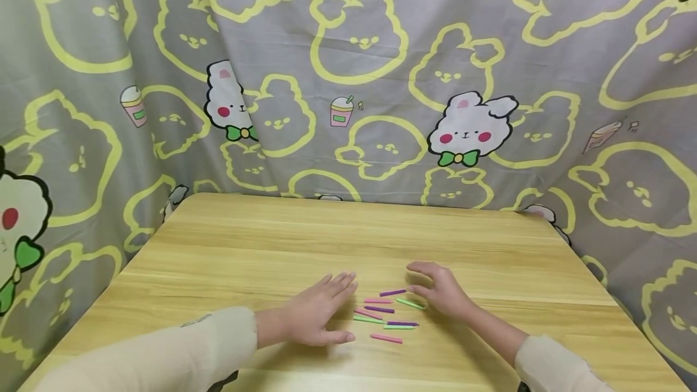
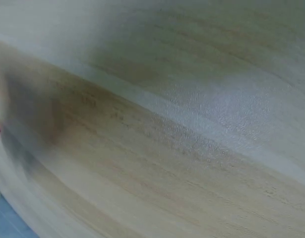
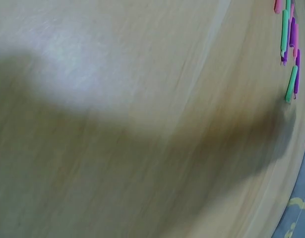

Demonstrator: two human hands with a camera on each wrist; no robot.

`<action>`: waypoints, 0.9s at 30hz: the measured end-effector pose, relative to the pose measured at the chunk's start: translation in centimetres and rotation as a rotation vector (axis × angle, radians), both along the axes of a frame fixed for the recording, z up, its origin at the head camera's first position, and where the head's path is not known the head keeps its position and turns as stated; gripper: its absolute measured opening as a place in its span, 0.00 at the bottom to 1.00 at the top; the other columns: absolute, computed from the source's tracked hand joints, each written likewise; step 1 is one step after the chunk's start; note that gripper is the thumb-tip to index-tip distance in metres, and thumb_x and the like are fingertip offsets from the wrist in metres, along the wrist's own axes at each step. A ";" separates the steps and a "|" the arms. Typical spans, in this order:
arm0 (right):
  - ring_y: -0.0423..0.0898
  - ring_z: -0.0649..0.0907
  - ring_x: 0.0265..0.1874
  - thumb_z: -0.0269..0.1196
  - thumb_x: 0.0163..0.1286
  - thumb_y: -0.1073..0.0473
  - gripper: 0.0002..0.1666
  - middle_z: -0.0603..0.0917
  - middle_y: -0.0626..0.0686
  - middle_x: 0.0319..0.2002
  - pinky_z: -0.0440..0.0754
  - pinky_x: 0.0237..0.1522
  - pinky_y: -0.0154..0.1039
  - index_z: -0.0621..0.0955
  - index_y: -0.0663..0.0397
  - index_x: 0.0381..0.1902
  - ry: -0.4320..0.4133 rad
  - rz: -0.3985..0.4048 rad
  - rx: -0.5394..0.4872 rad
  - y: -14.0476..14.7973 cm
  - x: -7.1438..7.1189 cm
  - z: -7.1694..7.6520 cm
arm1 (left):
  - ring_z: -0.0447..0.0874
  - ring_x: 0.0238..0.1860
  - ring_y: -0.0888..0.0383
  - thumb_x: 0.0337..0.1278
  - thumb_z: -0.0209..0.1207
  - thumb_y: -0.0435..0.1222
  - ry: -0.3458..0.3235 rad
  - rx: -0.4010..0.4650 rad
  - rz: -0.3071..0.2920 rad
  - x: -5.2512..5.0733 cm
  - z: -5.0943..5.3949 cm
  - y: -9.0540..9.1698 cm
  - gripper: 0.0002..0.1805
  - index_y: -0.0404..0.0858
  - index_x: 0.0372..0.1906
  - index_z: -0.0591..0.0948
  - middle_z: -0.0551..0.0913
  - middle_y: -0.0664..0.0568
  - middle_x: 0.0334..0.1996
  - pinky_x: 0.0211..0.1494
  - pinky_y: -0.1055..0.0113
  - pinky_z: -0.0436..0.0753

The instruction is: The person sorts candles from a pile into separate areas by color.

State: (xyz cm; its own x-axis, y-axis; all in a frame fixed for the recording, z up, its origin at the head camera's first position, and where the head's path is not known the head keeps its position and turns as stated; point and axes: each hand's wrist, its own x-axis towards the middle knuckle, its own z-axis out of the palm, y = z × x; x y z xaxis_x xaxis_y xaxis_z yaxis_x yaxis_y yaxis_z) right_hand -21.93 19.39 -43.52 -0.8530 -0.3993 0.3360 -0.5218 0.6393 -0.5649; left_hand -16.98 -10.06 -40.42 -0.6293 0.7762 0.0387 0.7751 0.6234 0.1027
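Several short, thin sticks in pink, purple and green lie loosely scattered on the wooden table [image 1: 305, 241]; some have a narrow tip. A purple stick [image 1: 392, 293] is farthest back, and a pink stick [image 1: 386, 339] is nearest the front. To their left is my left hand [image 1: 321, 313], fingers spread and holding nothing. On the other side my right hand [image 1: 443, 292] has its thumb and fingers apart, with the thumb close to a green stick [image 1: 411, 303]. In the right wrist view, a green stick [image 3: 291, 83] and others show at the upper right edge.
Behind and beside the table hangs a grey curtain [image 1: 376, 95] with yellow outlines and white cartoon animals. The table's far edge meets it. In the left wrist view mostly bare tabletop [image 2: 142, 173] and shadow show.
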 end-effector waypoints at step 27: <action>0.43 0.79 0.34 0.66 0.57 0.65 0.08 0.83 0.51 0.34 0.79 0.37 0.31 0.83 0.59 0.36 -0.088 0.089 0.016 -1.0 -0.6 -1.0 | 0.66 0.66 0.50 0.67 0.42 0.53 0.023 -0.122 -0.148 0.6 -1.4 1.1 0.33 0.31 0.64 0.67 0.66 0.41 0.65 0.66 0.57 0.70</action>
State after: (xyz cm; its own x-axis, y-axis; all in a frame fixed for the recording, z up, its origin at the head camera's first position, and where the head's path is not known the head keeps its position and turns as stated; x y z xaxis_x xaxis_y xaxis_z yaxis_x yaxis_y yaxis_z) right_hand -22.52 18.35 -44.55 -0.8399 -0.4793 0.2546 -0.5257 0.6019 -0.6011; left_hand -16.33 -8.96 -41.81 -0.5080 0.8600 -0.0483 0.8606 0.5091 0.0150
